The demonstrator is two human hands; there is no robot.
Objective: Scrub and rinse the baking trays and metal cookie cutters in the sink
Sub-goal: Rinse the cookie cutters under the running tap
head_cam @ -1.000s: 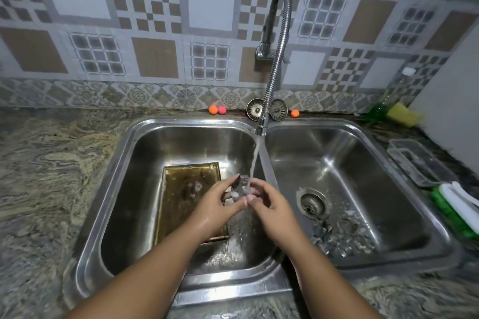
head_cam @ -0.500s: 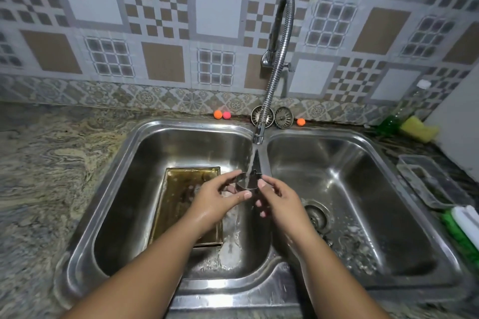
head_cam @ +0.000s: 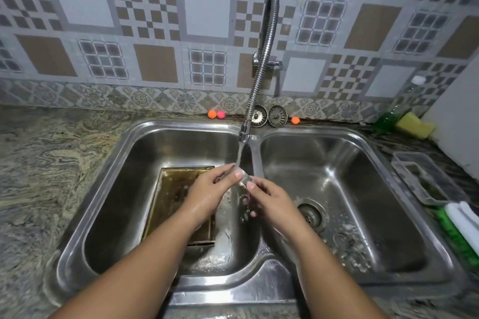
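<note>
Under the running faucet (head_cam: 261,72), over the sink's (head_cam: 181,124) left basin, the left hand (head_cam: 207,191) and right hand (head_cam: 272,199) both pinch one metal cookie cutter (head_cam: 242,179). At 9 o'clock of the hands a baking tray (head_cam: 171,189) lies on the basin floor; further cutters (head_cam: 343,241) lie at 4 o'clock.

No legible text — no labels, numbers.

Checkered brown-grey wall tiles (head_cam: 145,15); swirled granite counter (head_cam: 51,163); yellow sponge (head_cam: 414,125).

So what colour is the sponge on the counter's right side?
Yellow. The sponge shows best in the head view, against the wall.
</note>
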